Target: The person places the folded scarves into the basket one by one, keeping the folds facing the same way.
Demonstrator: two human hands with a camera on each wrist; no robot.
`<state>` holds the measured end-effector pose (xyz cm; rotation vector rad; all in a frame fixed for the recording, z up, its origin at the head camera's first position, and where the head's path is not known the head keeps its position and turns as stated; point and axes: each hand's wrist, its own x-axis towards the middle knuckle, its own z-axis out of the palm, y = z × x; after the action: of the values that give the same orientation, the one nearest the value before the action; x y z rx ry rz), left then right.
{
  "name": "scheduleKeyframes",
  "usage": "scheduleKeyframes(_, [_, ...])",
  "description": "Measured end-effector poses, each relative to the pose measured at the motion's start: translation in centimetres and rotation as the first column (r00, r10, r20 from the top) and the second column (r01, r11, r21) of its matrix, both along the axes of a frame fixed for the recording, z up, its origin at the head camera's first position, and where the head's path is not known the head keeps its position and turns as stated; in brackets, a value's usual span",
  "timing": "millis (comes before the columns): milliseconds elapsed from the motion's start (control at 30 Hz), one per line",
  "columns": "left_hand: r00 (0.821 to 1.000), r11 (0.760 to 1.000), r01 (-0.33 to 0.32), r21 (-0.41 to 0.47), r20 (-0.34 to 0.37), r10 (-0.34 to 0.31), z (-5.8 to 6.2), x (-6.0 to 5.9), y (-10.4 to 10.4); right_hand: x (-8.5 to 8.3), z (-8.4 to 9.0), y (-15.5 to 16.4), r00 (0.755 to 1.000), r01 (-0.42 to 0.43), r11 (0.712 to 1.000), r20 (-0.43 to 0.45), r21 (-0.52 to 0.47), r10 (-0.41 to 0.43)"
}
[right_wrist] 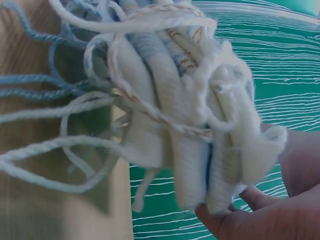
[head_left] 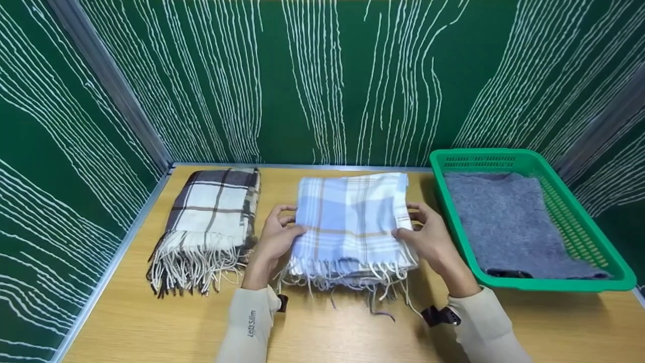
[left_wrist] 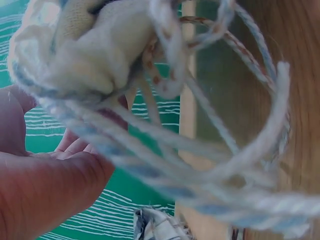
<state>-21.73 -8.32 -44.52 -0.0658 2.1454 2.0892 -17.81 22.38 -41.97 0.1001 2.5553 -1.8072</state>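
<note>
A wooden table [head_left: 151, 322] is sitting inside green walls [head_left: 352, 75] streaked with white lines. On its right side a green basket [head_left: 564, 201] is holding a folded grey cloth [head_left: 504, 222]. At the middle of the table a folded blue and white scarf [head_left: 350, 222] is lying with its fringe [head_left: 347, 280] pointing toward the person. A folded brown and cream scarf [head_left: 214, 217] is lying to its left, apart from it. The left hand [head_left: 274, 239] is gripping the blue scarf's left edge, thumb on top and fingers curling at the side. The right hand [head_left: 426, 237] is gripping the right edge the same way. The right wrist view is showing the fingers [right_wrist: 245, 212] tucked beneath the folded layers.
</note>
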Motion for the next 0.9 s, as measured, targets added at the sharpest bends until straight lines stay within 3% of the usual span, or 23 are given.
scheduleKeyframes(367, [0.999, 1.000, -0.001, 0.030, -0.032, 0.002, 0.8, 0.4, 1.0, 0.2, 1.4, 1.0, 0.999, 0.012, 1.000, -0.039, -0.005, -0.012])
scheduleKeyframes(667, [0.998, 0.998, 0.014, 0.065, -0.057, -0.010, 1.8, 0.4, 2.2, 0.6, 2.8, 2.6, 0.997, 0.010, 0.999, -0.079, 0.052, -0.006])
scheduleKeyframes(900, [0.997, 0.996, 0.038, 0.082, -0.063, -0.033, 2.3, 0.5, 3.2, 1.1, 3.7, 3.7, 0.999, 0.003, 0.998, -0.043, 0.059, 0.000])
